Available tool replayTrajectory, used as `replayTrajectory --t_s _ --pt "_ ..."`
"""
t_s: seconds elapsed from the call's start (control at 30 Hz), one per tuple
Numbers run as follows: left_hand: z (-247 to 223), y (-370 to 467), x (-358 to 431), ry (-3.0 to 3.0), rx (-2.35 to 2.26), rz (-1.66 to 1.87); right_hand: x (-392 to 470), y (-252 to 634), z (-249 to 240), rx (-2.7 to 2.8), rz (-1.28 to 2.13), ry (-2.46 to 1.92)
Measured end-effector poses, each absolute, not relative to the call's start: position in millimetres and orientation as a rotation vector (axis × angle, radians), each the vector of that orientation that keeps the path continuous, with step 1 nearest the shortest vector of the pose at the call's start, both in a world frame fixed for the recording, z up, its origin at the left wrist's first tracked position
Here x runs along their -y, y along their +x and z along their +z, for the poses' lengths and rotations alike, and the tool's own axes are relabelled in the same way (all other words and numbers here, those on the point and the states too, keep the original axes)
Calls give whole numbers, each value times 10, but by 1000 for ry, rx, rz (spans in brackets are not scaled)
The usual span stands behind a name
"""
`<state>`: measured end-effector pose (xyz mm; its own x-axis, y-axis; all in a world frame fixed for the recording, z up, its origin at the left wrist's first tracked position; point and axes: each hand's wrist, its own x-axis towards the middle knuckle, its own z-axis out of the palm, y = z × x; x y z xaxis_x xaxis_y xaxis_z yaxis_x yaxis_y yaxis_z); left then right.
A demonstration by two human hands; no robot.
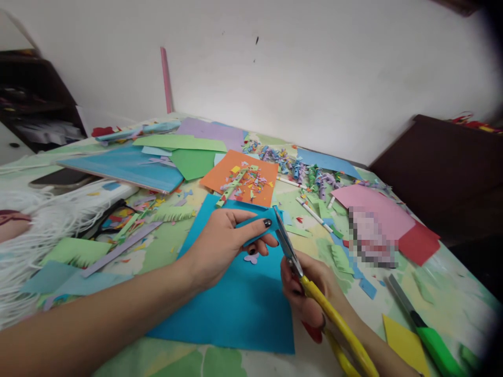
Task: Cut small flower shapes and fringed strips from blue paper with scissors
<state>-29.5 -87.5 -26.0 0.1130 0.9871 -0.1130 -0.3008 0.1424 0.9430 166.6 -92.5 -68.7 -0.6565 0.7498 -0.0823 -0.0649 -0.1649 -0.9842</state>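
A small folded strip of blue paper [254, 229] is pinched between the thumb and fingers of my left hand [223, 235]. My right hand [310, 288] grips scissors [334, 314] with yellow handles, and their blades meet the right end of the strip. Whether the blades are parted there is hard to see. Below both hands lies a large blue sheet [231, 309], with a small lilac paper flower shape [250, 258] on it. Just beyond is an orange sheet [220, 175] scattered with tiny paper bits and a green strip [231, 187].
White yarn [74, 225], a phone [65, 178] and glasses [112, 220] crowd the left side. A green-handled cutter [434, 340] and yellow paper [404, 343] lie at right. Pink paper [377, 209], white sticks [314, 213] and curled paper strips [298, 170] spread farther back, before a wall.
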Motion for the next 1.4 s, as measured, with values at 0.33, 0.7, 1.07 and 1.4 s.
replayTrajectory --t_s 0.33,0.7,1.07,1.4 --pt "-271 -299 873 928 -966 1177 924 1638 -645 1507 1902 -742" --pt "-298 -304 853 903 -962 1177 926 1589 -592 1486 1899 -786" --pt "-285 -282 862 895 -932 1158 886 1586 -666 1581 1834 -790" --pt "-294 -285 867 907 -926 1157 939 1580 -614 1485 1941 -808"
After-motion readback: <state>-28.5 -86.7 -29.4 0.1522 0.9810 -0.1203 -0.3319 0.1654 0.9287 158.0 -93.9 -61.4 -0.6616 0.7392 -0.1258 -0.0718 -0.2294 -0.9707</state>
